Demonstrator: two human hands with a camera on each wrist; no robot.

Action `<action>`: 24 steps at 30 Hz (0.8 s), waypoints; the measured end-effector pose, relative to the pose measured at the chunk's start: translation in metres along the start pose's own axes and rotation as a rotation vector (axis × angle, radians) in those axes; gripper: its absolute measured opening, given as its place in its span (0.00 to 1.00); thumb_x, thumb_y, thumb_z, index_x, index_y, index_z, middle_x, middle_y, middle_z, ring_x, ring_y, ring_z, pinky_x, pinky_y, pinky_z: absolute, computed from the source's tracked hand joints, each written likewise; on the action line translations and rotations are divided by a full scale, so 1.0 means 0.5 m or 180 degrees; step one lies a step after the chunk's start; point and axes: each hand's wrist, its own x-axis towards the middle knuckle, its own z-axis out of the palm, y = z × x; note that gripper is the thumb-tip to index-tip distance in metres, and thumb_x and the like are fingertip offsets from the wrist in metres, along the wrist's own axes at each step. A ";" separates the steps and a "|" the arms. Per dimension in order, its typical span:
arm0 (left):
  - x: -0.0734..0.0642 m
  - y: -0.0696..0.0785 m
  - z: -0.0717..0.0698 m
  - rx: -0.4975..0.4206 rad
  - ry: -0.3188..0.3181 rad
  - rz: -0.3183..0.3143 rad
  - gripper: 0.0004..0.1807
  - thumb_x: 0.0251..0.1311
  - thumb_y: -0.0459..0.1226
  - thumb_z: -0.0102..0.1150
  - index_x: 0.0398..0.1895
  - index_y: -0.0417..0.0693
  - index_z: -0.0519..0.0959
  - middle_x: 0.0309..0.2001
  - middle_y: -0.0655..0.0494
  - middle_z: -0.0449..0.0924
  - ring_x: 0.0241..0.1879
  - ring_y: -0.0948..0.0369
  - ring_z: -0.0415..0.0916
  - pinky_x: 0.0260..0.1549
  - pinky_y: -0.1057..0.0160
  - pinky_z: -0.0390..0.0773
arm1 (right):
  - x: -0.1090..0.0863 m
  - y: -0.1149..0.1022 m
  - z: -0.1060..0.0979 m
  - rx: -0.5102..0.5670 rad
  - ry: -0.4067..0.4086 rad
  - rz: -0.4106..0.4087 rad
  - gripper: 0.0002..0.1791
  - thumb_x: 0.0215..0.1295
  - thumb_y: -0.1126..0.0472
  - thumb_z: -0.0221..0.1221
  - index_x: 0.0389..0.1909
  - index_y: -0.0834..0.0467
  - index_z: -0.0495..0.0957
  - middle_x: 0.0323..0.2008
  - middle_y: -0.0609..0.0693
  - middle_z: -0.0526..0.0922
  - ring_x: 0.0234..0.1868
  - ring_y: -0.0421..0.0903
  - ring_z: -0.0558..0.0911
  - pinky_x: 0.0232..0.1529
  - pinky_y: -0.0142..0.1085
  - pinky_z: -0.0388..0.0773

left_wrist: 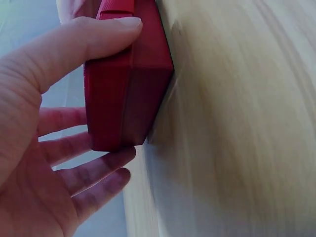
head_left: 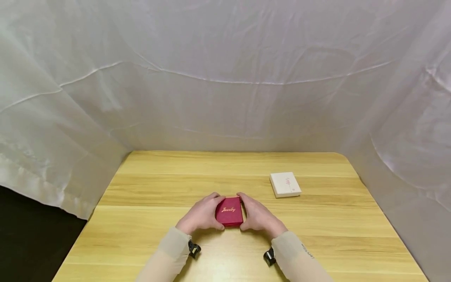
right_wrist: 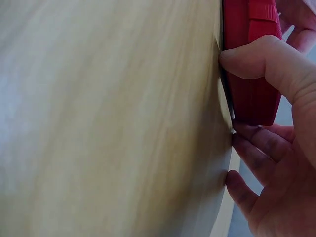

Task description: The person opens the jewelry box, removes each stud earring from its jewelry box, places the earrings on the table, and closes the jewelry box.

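A red jewelry box [head_left: 229, 214] with gold "Jewelry" lettering on its lid lies near the front middle of the wooden table [head_left: 148, 188]. My left hand [head_left: 203, 213] holds its left side, thumb at the near edge and fingers toward the far edge. From the other side my right hand [head_left: 260, 215] grips it the same way. In the left wrist view the left thumb presses the front face of the box [left_wrist: 106, 101], close to a ribbed ribbon tab [left_wrist: 118, 6]. The right wrist view has the right thumb low on the box [right_wrist: 256, 101], at its base.
A white box [head_left: 286, 184] with small pink lettering sits farther back, to the right of the red one. Pale fabric curtains [head_left: 225, 105] stand behind the table and along both sides. A dark area [head_left: 28, 235] lies beyond the left table edge.
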 end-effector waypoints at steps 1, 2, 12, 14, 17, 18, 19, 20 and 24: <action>0.000 0.001 0.000 0.0027 0.0033 0.0018 0.52 0.34 0.46 0.83 0.66 0.38 0.70 0.52 0.55 0.74 0.45 0.60 0.73 0.48 0.57 0.77 | 0.000 -0.001 0.000 0.0003 0.0003 0.0009 0.61 0.33 0.64 0.77 0.73 0.62 0.56 0.65 0.58 0.70 0.62 0.55 0.72 0.63 0.50 0.68; 0.001 0.003 -0.001 0.0050 0.0062 0.0030 0.52 0.33 0.46 0.83 0.66 0.38 0.71 0.52 0.55 0.74 0.45 0.60 0.73 0.48 0.57 0.77 | 0.001 -0.001 0.000 0.0002 0.0007 0.0014 0.61 0.33 0.64 0.77 0.73 0.62 0.56 0.65 0.58 0.70 0.61 0.54 0.72 0.62 0.49 0.68; 0.003 0.003 -0.002 0.0087 -0.0097 -0.0019 0.54 0.32 0.44 0.83 0.68 0.38 0.67 0.53 0.53 0.73 0.45 0.60 0.72 0.51 0.58 0.76 | 0.002 -0.001 0.004 -0.0028 0.0050 0.0026 0.60 0.32 0.63 0.76 0.73 0.61 0.57 0.65 0.57 0.70 0.61 0.52 0.72 0.63 0.48 0.67; 0.005 0.003 -0.003 0.0099 -0.0135 -0.0033 0.54 0.32 0.43 0.83 0.67 0.37 0.68 0.53 0.51 0.74 0.44 0.60 0.73 0.49 0.58 0.76 | 0.002 0.000 0.005 -0.0027 0.0049 0.0035 0.60 0.33 0.63 0.76 0.73 0.61 0.56 0.65 0.56 0.70 0.62 0.52 0.72 0.63 0.47 0.67; 0.008 0.001 -0.005 0.0031 -0.0139 -0.0070 0.51 0.31 0.43 0.82 0.65 0.39 0.71 0.52 0.51 0.77 0.42 0.60 0.74 0.45 0.59 0.77 | 0.002 0.001 0.006 -0.0026 0.0052 0.0032 0.60 0.33 0.63 0.76 0.72 0.61 0.57 0.65 0.57 0.70 0.62 0.53 0.72 0.64 0.48 0.67; 0.009 -0.001 -0.006 -0.0032 -0.0144 -0.0063 0.49 0.31 0.42 0.81 0.64 0.39 0.72 0.51 0.52 0.78 0.41 0.61 0.74 0.43 0.59 0.77 | 0.002 0.001 0.006 -0.0028 0.0049 0.0037 0.60 0.33 0.63 0.76 0.72 0.60 0.57 0.65 0.56 0.70 0.62 0.53 0.72 0.64 0.48 0.67; 0.011 -0.004 -0.006 -0.0117 -0.0152 -0.0051 0.48 0.31 0.42 0.81 0.63 0.40 0.73 0.49 0.53 0.79 0.40 0.62 0.75 0.42 0.61 0.77 | 0.002 0.001 0.006 -0.0029 0.0052 0.0032 0.60 0.32 0.63 0.76 0.72 0.61 0.57 0.65 0.57 0.70 0.62 0.53 0.72 0.64 0.48 0.67; 0.012 -0.006 -0.007 -0.0208 -0.0167 -0.0038 0.47 0.30 0.41 0.81 0.61 0.40 0.74 0.48 0.54 0.80 0.39 0.63 0.75 0.41 0.62 0.77 | 0.001 0.001 0.007 -0.0034 0.0053 0.0033 0.60 0.32 0.63 0.76 0.72 0.61 0.57 0.65 0.57 0.70 0.62 0.53 0.72 0.63 0.48 0.67; 0.016 -0.018 -0.010 -0.0541 -0.0252 0.0039 0.45 0.30 0.39 0.82 0.60 0.41 0.76 0.44 0.59 0.81 0.37 0.66 0.75 0.39 0.65 0.76 | 0.000 0.001 0.008 -0.0058 0.0056 0.0047 0.60 0.33 0.62 0.77 0.72 0.60 0.57 0.65 0.57 0.70 0.62 0.53 0.72 0.64 0.48 0.67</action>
